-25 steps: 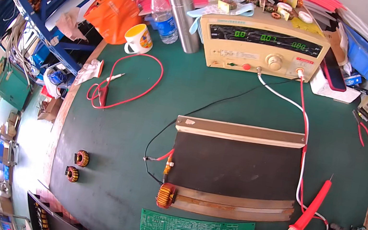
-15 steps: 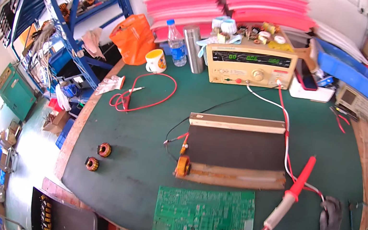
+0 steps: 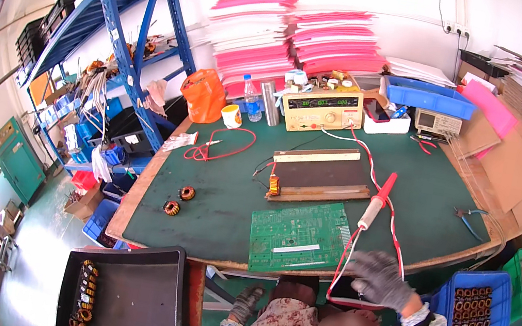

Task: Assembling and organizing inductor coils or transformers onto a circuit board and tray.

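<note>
- Grey glove covers your right hand [image 3: 381,280], its grip loosely spread with the fingers partly bent at the bench's near edge; you cannot tell from here whether it pinches a lead.
- Your left hand [image 3: 246,303] is gloved too and hangs low beside your lap; its fingers look curled, but what they may hold is hidden.
- Red and white leads [image 3: 342,265] loop close by your right hand, from the probe [image 3: 374,209] lying on the bench [image 3: 214,238] just right of the green circuit board [image 3: 297,235].
- Your step in hand appears to be handling those leads; the next move would call for keeping them clear of the board.
- Beyond the board, a coil [image 3: 274,185] sits at the near left corner of the dark plate [image 3: 325,174]; two loose coils [image 3: 179,200] lie well to its left.
- Left of your lap, the black tray [image 3: 139,294] has a row of coils along its left side, the rest bare.
- By your right forearm, the blue crate [image 3: 499,320] holds coils in packed rows.
- The mug's [image 3: 232,117] contents are too small to tell.
</note>
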### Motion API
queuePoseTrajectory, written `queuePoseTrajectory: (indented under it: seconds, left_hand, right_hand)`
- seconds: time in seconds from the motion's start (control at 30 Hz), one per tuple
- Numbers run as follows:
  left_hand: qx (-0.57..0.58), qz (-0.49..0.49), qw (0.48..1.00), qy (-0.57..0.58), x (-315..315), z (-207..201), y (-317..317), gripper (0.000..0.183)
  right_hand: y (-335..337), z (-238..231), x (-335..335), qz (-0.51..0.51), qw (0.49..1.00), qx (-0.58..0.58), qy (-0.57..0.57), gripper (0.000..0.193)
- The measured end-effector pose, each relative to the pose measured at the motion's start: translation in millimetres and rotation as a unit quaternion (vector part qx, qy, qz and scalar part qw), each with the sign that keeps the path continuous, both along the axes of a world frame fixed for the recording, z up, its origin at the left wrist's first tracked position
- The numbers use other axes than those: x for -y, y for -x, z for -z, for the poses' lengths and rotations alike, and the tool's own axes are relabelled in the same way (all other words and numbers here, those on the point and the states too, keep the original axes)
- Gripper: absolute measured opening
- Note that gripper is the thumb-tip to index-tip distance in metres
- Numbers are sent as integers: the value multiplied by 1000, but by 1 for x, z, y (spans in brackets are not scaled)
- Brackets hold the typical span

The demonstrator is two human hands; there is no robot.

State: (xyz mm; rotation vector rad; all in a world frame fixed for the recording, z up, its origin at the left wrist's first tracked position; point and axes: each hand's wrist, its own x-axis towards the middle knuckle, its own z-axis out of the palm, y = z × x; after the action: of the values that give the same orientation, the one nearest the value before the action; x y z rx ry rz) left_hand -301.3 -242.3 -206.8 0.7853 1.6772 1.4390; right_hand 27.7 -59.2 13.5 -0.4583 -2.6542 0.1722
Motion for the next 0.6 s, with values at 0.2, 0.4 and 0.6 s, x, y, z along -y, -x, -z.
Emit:
queuePoseTrajectory:
  seconds: [0.2,0.4,0.6]
  left_hand:
    - [-222,15,968,-119,-10,-94,-60,28]
    - [-102,80,980,-152,0,-127,-71,27]
    - [-128,118,970,-171,24,-174,-101,20]
  right_hand:
    - [24,35,36,0,990,-1,-144,28]
    - [-8,40,37,148,974,44,-164,20]
    - [-52,46,36,353,930,5,-105,20]
